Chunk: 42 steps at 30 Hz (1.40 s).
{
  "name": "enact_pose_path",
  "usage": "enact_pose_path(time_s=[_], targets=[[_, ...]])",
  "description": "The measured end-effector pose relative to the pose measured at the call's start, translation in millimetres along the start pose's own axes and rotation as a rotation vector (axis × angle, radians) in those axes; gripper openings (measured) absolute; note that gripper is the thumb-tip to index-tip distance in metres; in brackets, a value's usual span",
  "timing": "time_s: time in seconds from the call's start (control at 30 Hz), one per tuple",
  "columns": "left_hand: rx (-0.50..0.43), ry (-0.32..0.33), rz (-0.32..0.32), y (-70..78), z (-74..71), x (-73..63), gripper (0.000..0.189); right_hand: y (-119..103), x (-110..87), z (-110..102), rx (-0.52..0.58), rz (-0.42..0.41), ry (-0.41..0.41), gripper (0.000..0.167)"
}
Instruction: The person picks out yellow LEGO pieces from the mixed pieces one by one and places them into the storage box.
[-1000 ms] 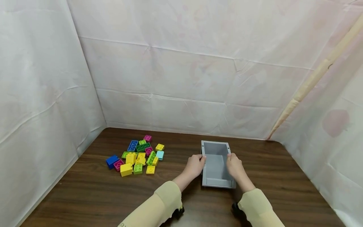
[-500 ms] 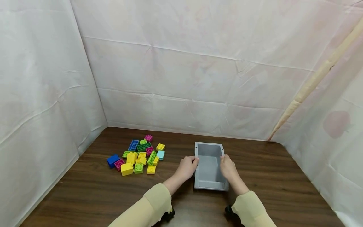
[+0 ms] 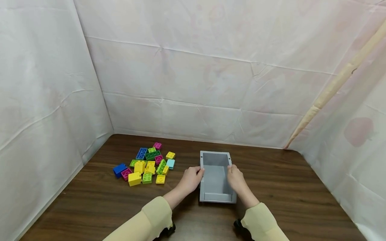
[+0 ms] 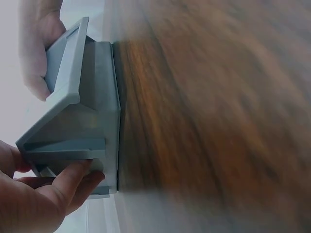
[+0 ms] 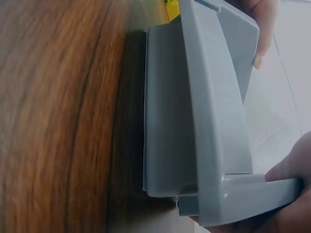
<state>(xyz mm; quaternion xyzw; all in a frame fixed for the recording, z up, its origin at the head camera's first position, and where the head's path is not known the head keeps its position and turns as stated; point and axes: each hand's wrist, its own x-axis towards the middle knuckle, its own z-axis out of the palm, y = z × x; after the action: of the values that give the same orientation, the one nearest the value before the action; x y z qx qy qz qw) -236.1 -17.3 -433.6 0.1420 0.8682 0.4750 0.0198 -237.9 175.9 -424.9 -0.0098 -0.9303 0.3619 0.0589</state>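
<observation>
A grey rectangular box (image 3: 215,198), open at the top, stands in the middle of the table. Both hands hold it by its long sides. On its left side, my left hand (image 3: 189,179) has the thumb over the rim, and in the left wrist view its fingers (image 4: 73,182) curl under the rim against the outer wall. Opposite it, my right hand (image 3: 236,179) grips the other rim. In the right wrist view part of that hand is hidden behind the box (image 5: 167,116). Nothing shows inside the box. Its base is at or very near the tabletop.
Several toy building bricks lie in a loose cluster left of the box, among them a yellow brick (image 3: 134,179), a blue brick (image 3: 119,170) and a light blue brick (image 3: 170,164). Pale cloth (image 3: 193,83) hangs behind and beside the wooden table (image 3: 286,201).
Both hands have moved the grey box to the left, closer to the bricks, and slightly toward me. Their hold on its rims looks the same. The bricks stay where they were.
</observation>
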Motion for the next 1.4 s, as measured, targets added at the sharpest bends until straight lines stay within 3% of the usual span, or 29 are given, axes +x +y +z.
enact_pose_path(time_s=[0.77, 1.13, 1.4], targets=[[0.029, -0.038, -0.066, -13.0, -26.6, -12.4, 0.043, -9.1, -9.4, 6.1, 0.328, 0.077, -0.237, 0.042], [0.025, -0.049, -0.079, -14.0, -34.3, -15.9, 0.043, -8.4, -7.0, 2.9, 0.345, 0.113, -0.293, 0.048], [0.015, -0.027, -0.087, -14.5, -38.3, -15.8, 0.044, -4.5, 17.4, -15.5, 0.368, 0.212, -0.408, 0.062]])
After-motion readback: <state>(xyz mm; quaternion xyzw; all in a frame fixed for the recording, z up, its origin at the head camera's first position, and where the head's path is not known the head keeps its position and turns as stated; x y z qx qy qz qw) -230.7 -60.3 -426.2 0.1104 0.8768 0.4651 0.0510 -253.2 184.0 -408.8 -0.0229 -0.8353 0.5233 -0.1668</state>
